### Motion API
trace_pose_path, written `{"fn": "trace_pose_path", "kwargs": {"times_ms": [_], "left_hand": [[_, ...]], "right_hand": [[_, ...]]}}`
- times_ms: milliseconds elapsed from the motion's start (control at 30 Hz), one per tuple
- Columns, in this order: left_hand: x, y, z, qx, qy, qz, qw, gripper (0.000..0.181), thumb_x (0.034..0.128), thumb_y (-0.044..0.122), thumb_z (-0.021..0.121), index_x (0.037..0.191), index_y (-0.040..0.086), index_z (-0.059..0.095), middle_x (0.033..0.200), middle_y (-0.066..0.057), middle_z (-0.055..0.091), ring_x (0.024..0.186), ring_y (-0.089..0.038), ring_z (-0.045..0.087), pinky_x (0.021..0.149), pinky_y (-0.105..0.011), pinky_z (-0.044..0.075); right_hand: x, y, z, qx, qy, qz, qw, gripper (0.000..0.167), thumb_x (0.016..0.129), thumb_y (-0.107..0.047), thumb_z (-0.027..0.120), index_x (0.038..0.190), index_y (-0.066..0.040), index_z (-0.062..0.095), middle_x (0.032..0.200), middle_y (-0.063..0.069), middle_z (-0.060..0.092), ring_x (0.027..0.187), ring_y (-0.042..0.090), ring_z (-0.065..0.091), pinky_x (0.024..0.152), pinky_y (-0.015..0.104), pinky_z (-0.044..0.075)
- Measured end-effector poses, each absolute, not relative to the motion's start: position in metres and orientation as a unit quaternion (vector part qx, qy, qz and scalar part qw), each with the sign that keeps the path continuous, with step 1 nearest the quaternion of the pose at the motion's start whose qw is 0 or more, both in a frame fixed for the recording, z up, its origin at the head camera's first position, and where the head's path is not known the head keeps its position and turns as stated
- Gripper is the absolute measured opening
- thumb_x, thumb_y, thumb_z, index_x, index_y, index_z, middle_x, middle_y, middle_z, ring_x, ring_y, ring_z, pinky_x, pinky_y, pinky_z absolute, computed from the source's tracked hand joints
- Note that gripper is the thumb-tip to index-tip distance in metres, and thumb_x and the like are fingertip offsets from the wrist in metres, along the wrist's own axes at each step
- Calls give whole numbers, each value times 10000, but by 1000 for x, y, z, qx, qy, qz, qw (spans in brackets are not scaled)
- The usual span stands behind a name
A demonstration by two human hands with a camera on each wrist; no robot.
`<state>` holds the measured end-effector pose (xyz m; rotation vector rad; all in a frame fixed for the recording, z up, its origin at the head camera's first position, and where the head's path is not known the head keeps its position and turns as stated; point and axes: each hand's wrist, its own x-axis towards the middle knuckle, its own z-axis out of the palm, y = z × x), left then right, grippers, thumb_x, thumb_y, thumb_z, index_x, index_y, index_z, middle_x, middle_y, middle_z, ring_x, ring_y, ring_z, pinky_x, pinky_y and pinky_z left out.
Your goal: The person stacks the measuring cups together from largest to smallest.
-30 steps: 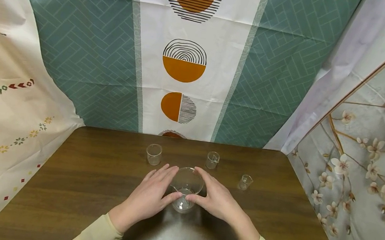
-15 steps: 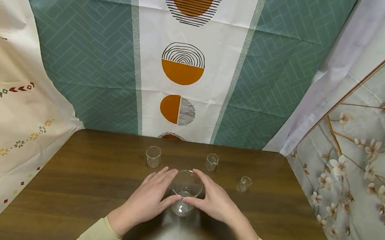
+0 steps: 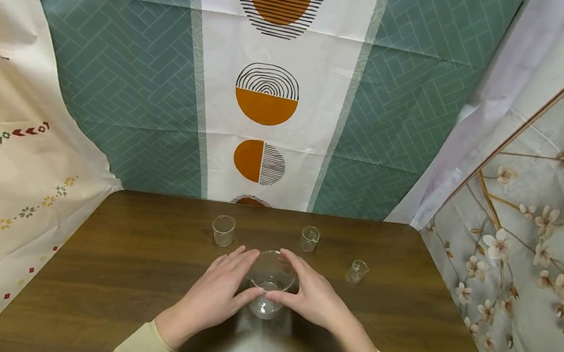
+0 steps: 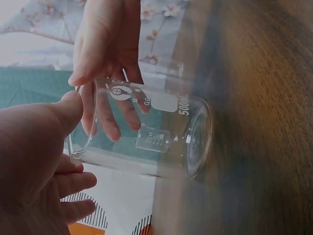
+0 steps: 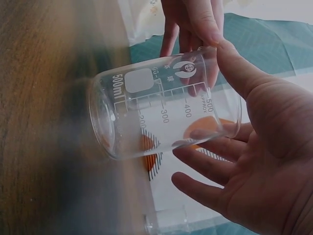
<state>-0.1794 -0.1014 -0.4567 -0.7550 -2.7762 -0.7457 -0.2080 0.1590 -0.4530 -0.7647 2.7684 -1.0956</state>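
Note:
A large clear glass beaker [image 3: 265, 309] stands upright on the table, between the two hands. White print on it, including "500ml", shows on the beaker [image 5: 139, 81] in the right wrist view. Left hand [image 3: 220, 286] holds the upper part from the left, its thumb at the near rim and its fingers spread along the side. From the other side, the right hand [image 3: 315, 294] holds it in a mirrored way. Both thumb tips meet at the near rim. Some fingers of the right hand [image 5: 259, 127] reach behind the glass, others stick out beside it.
Three smaller glass beakers stand apart on the brown wooden table [image 3: 99, 272]: one beaker [image 3: 223, 231] at back left, another beaker [image 3: 309, 239] at back centre-right, the smallest beaker [image 3: 358, 272] farther right. Patterned cloths hang behind and on both sides.
The thumbs have drawn together until their tips meet at the near rim. The head view has shifted slightly; the beakers appear to stay in place.

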Motion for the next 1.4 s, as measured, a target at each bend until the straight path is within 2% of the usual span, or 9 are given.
{"fn": "trace_pose_path", "kwargs": {"times_ms": [267, 633, 1400], "left_hand": [[-179, -103, -458, -259, -929, -253, 82, 763, 1081, 448, 724, 1640, -7, 472, 1669, -179, 502, 1599, -439, 368, 1233, -692, 329], [-181, -106, -455, -262, -929, -247, 86, 771, 1065, 439, 751, 1641, 6, 478, 1669, -164, 507, 1604, -418, 366, 1238, -681, 331], [-184, -111, -452, -253, -935, -238, 79, 790, 1093, 473, 695, 1677, 15, 424, 1720, -150, 441, 1634, -390, 315, 1257, -680, 294]], "right_hand": [[-211, 163, -455, -246, 896, -366, 55, 1002, 925, -640, 841, 1720, -233, 388, 1635, -24, 549, 1430, 265, 596, 1117, 587, 503], [-211, 162, -453, -255, 889, -374, 59, 988, 950, -647, 811, 1716, -194, 381, 1625, -40, 549, 1418, 224, 604, 1088, 567, 527], [-212, 162, -454, -252, 894, -367, 51, 947, 941, -656, 814, 1687, -230, 415, 1595, -50, 568, 1394, 216, 612, 1068, 577, 529]]}}
